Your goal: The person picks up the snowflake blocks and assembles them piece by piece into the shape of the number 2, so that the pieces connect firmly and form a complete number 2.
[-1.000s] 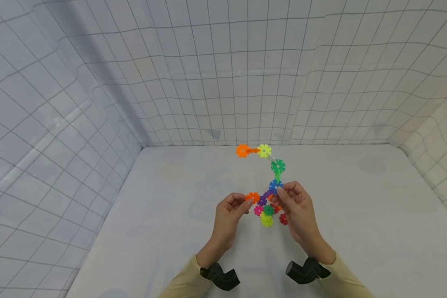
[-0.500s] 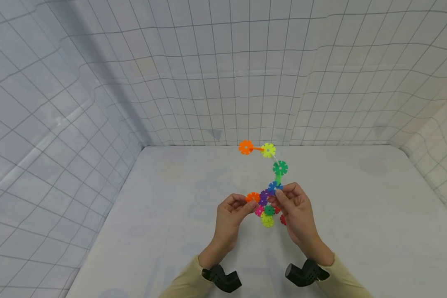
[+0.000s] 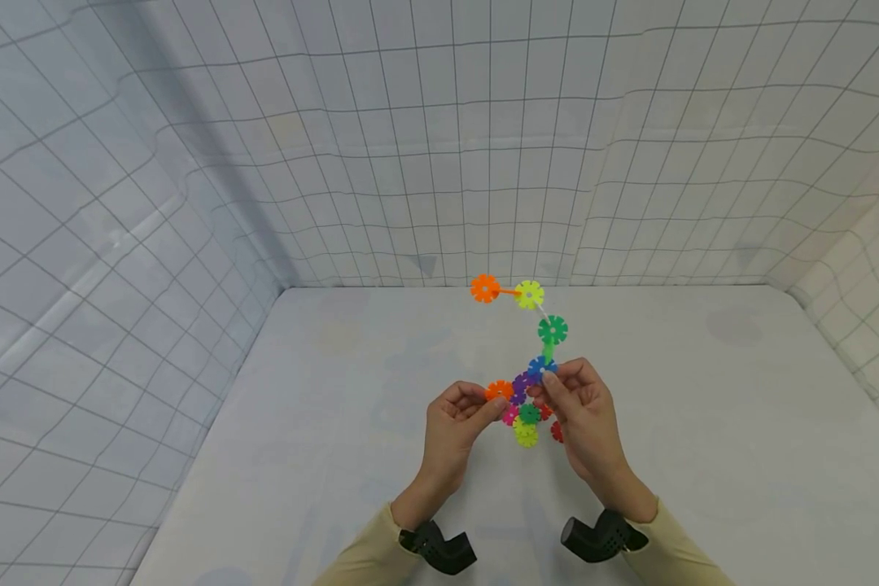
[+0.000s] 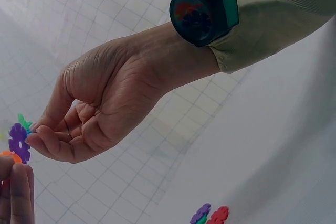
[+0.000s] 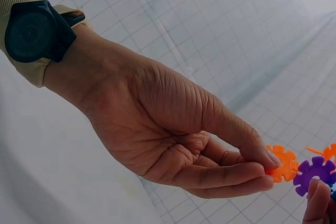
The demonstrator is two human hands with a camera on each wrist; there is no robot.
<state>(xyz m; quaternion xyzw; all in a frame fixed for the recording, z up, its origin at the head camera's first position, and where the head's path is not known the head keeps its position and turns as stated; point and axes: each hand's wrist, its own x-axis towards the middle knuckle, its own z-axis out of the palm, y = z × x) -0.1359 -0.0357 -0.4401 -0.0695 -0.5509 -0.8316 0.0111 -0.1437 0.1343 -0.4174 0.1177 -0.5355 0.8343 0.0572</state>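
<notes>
"While two pale yellow sleeves come in at the near edge, what's strapped there?"

"A black camera on each, and past those the bare hands."

"What are the fingers doing?"

"On the left hand, thumb and fingertips pinch an orange disc. The right hand pinches a blue disc."

"And what lies under them?"

"A small pile of notched discs on the white table: a pink disc, a dark green disc and a yellow disc overlap. A red disc sits just beside, partly hidden by the right hand."

"So where's the chain?"

"Between the hands, held up off the table. Purple discs bridge the orange and blue ones. Beyond the blue it runs away from the body: light green edge-on, then green, a whitish link, yellow, an orange one edge-on, and another orange at the far tip, facing up."

"Behind that?"

"A white sheet with dark grid lines rises as the back wall."
</notes>
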